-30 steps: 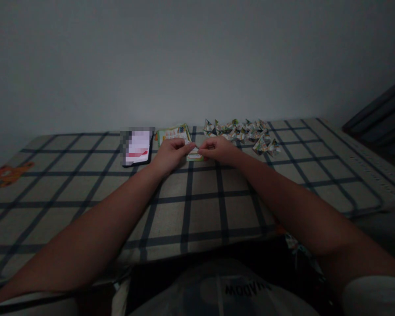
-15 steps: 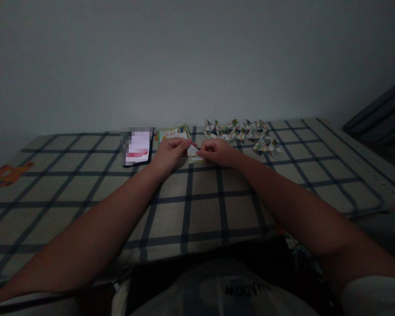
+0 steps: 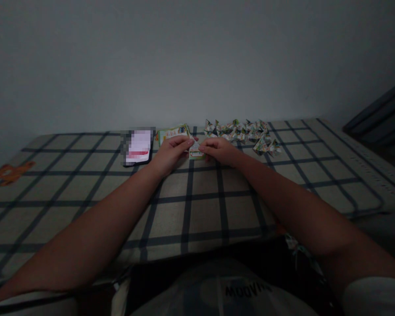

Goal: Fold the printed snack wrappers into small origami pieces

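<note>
Between my hands is a small piece of printed paper (image 3: 196, 152), folded to a point at its top and with a green strip along its lower edge. My left hand (image 3: 173, 152) pinches its upper left side between thumb and fingers. On the right side, the thumb and fingertips of my right hand (image 3: 219, 150) close on the same paper. Just behind my left hand lies a stack of printed sheets (image 3: 174, 131) with green borders, partly covered by that hand. Several folded paper pieces (image 3: 237, 131) with pointed tips stand behind and to the right of my right hand.
A phone (image 3: 139, 147) with a lit, blurred screen lies left of my left hand. The checked cloth (image 3: 204, 210) covers the table, which meets a plain wall (image 3: 197, 61) at the back. An orange shape (image 3: 10, 172) shows at the far left.
The paper has turned a little between my fingers, and more of its lower part shows. My right hand has shifted slightly to the right, with its fingers straighter.
</note>
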`<state>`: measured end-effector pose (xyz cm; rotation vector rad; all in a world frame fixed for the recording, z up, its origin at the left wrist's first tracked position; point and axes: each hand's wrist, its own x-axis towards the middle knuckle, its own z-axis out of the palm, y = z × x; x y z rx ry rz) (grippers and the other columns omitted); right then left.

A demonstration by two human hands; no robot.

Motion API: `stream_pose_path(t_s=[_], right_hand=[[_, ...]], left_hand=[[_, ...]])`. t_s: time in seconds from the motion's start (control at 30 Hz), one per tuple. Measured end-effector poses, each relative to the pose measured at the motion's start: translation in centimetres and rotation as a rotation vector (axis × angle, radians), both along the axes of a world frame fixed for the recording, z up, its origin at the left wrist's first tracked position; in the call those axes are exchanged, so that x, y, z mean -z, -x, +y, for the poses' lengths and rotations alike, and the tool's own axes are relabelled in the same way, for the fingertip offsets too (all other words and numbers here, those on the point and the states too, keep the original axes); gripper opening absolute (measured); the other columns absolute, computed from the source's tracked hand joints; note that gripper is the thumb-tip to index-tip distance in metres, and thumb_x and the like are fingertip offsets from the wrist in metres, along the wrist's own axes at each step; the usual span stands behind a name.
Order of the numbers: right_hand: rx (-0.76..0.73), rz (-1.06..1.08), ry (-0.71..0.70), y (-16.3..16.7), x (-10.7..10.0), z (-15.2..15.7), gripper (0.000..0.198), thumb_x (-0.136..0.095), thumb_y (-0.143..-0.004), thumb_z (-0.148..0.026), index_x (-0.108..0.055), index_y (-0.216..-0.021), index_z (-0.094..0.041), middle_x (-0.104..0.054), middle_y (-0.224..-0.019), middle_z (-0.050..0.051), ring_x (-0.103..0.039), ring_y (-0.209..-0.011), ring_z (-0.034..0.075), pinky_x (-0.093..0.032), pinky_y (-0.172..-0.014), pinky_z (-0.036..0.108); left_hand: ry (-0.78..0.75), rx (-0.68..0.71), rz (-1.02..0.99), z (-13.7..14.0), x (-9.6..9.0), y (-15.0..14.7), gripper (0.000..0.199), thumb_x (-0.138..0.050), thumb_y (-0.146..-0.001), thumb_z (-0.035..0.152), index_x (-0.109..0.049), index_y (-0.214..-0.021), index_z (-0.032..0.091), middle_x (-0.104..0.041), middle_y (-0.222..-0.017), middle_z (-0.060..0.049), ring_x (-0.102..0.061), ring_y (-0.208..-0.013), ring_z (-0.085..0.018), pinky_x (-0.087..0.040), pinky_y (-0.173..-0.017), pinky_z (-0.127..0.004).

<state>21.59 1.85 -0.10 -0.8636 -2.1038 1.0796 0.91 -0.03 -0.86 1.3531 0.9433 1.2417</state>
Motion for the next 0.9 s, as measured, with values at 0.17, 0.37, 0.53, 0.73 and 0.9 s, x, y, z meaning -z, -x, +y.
stream_pose_path(t_s=[0.17, 0.37, 0.53, 0.73, 0.9], right_hand=[[0.048, 0.079, -0.097, 0.31, 0.35, 0.37, 0.022, -0.063, -0.086, -0.039, -0.065, -0.090, -0.018, -0.067, -0.081, 0.001, -0.058, -0.072, 0.013, -0.046, -0.069, 0.026], [0.110, 0.051, -0.193, 0.23, 0.33, 0.50, 0.024, -0.067, -0.086, -0.039, -0.072, -0.089, -0.016, -0.073, -0.090, 0.005, -0.064, -0.085, 0.017, -0.049, -0.081, 0.030], [0.121, 0.031, -0.222, 0.07, 0.05, 0.20, 0.025, -0.067, -0.088, -0.039, -0.079, -0.092, -0.018, -0.078, -0.094, 0.005, -0.068, -0.090, 0.018, -0.049, -0.085, 0.030], [0.139, 0.064, -0.239, -0.07, 0.18, 0.34, 0.028, -0.072, -0.083, -0.044, -0.079, -0.093, -0.019, -0.077, -0.092, 0.005, -0.067, -0.085, 0.017, -0.049, -0.080, 0.029], [0.143, 0.160, -0.175, 0.13, 0.28, 0.47, 0.037, -0.076, -0.078, -0.052, -0.066, -0.082, -0.017, -0.067, -0.080, 0.002, -0.059, -0.075, 0.014, -0.046, -0.071, 0.027]], left_hand=[[0.007, -0.010, 0.026, -0.20, -0.22, -0.16, 0.036, -0.089, -0.066, 0.051, -0.076, -0.081, 0.020, -0.070, -0.081, -0.003, -0.063, -0.072, -0.013, -0.051, -0.063, -0.024], [-0.055, -0.048, 0.084, -0.27, -0.27, -0.33, 0.043, -0.088, -0.066, 0.056, -0.074, -0.083, 0.020, -0.071, -0.082, -0.004, -0.065, -0.073, -0.015, -0.054, -0.067, -0.027], [-0.164, -0.080, 0.178, -0.16, -0.16, -0.12, 0.042, -0.087, -0.067, 0.055, -0.074, -0.082, 0.018, -0.072, -0.081, -0.004, -0.064, -0.072, -0.015, -0.054, -0.072, -0.029], [-0.284, -0.200, 0.325, -0.26, -0.29, 0.05, 0.036, -0.085, -0.069, 0.049, -0.074, -0.083, 0.018, -0.071, -0.087, -0.006, -0.063, -0.078, -0.017, -0.051, -0.074, -0.029], [-0.343, -0.250, 0.367, -0.52, -0.90, -0.10, 0.034, -0.085, -0.068, 0.046, -0.069, -0.080, 0.019, -0.065, -0.085, -0.003, -0.057, -0.076, -0.016, -0.046, -0.070, -0.028]])
